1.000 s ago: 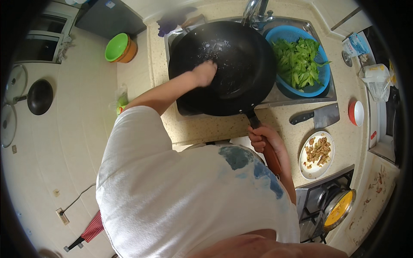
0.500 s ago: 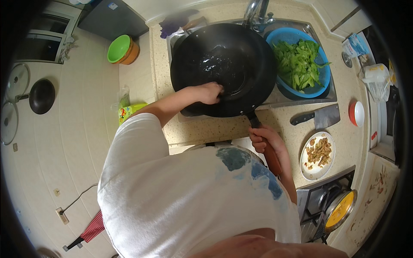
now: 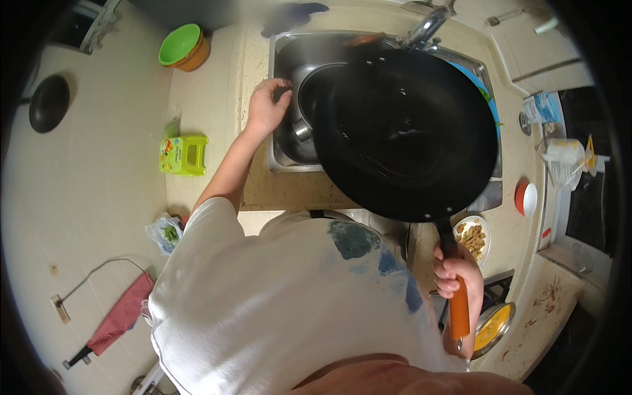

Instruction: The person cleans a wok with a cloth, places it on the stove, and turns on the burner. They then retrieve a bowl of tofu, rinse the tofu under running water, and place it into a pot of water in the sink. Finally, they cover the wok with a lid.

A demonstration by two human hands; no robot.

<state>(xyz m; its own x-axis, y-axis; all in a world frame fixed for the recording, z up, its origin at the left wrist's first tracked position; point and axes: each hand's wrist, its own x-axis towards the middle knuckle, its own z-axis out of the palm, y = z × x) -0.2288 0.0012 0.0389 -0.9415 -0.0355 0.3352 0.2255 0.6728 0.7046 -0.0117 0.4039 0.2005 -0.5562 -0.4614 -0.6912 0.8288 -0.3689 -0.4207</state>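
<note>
My right hand [image 3: 459, 268] is closed round the orange-brown handle of a large black wok [image 3: 408, 141], held tilted above the counter and the right part of the sink. Wet shine shows on its inside. My left hand [image 3: 268, 108] is empty, fingers curved and thumb apart, over the left side of the steel sink [image 3: 283, 161]. Inside the sink, a dark round pan [image 3: 309, 92] and a small metal cylinder [image 3: 302, 130] are partly covered by the wok. Behind the wok, only an edge of the blue basket [image 3: 475, 78] with green leaves shows.
The faucet [image 3: 426, 29] rises behind the wok. To the right are a partly covered cleaver blade [image 3: 488, 197], a plate of brown pieces [image 3: 482, 247], a red bowl [image 3: 525, 199] and a pan with yellow contents [image 3: 492, 332] on the stove. A green stool [image 3: 183, 156] stands left.
The wok has moved right, out of the sink, and now covers most of the basket and cleaver. My left hand has left the wok's inside and moved left and up, its fingers opening.
</note>
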